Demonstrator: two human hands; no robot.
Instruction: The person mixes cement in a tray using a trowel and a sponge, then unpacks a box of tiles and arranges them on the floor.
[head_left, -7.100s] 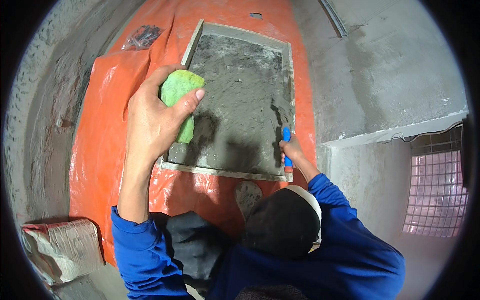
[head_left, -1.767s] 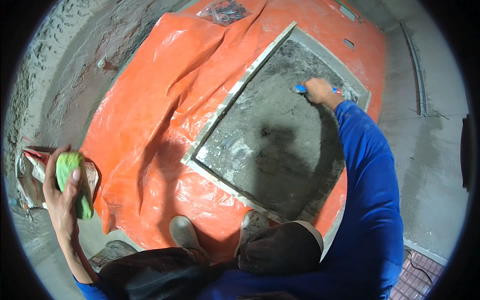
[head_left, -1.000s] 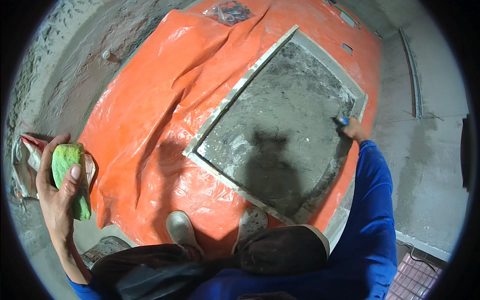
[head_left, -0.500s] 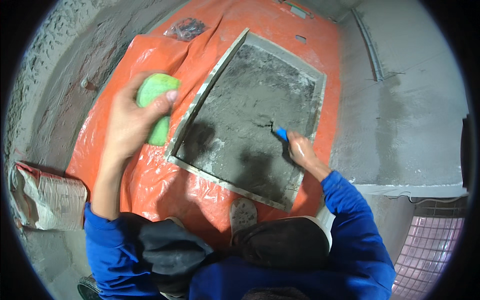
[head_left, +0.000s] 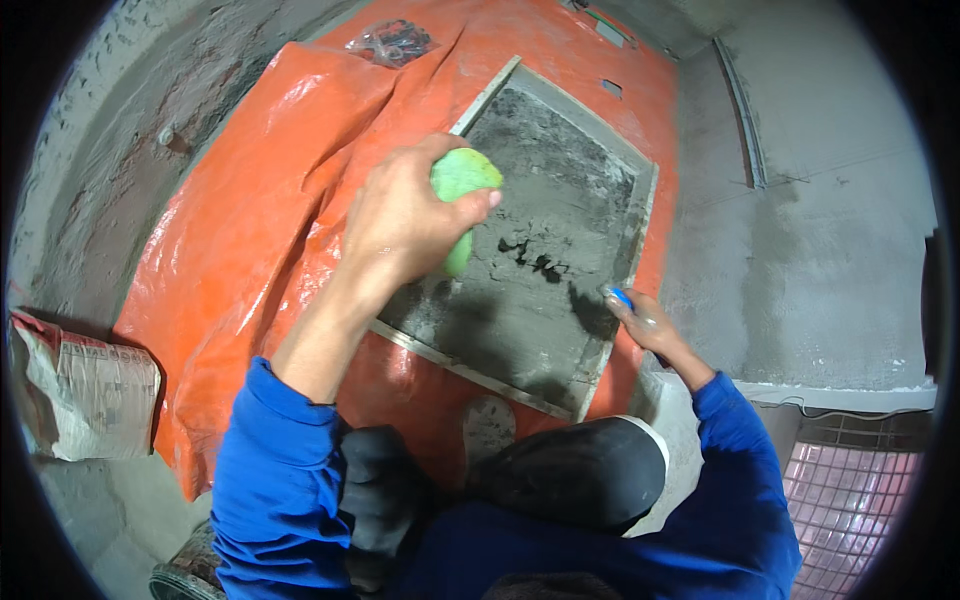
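Note:
A light green sponge point(head_left: 465, 178) is gripped in my left hand point(head_left: 395, 225), raised above the left side of a shallow tray point(head_left: 455, 372) of wet grey mortar point(head_left: 545, 185). At the tray's right edge, my right hand point(head_left: 648, 325) is closed around a blue-handled tool point(head_left: 620, 298). Its working end is too dark and blurred to make out. Left of that tool, a ragged row of dark gouges point(head_left: 530, 260) breaks the mortar surface. My left hand and the sponge cover part of the tray's left rim.
Orange plastic sheeting point(head_left: 240, 240) lies under the tray, wrinkled on the left. A clear bag of dark bits point(head_left: 390, 43) rests at the far end. A paper sack point(head_left: 95, 390) stands at left, a dark bucket point(head_left: 190, 570) at lower left. Grey plastered wall point(head_left: 830, 250) rises at right.
My left hand has carried the sponge rightward, over the tray. The right hand has drawn the blue-handled tool to the right, toward the rim, and the gouges in the mortar now show more widely.

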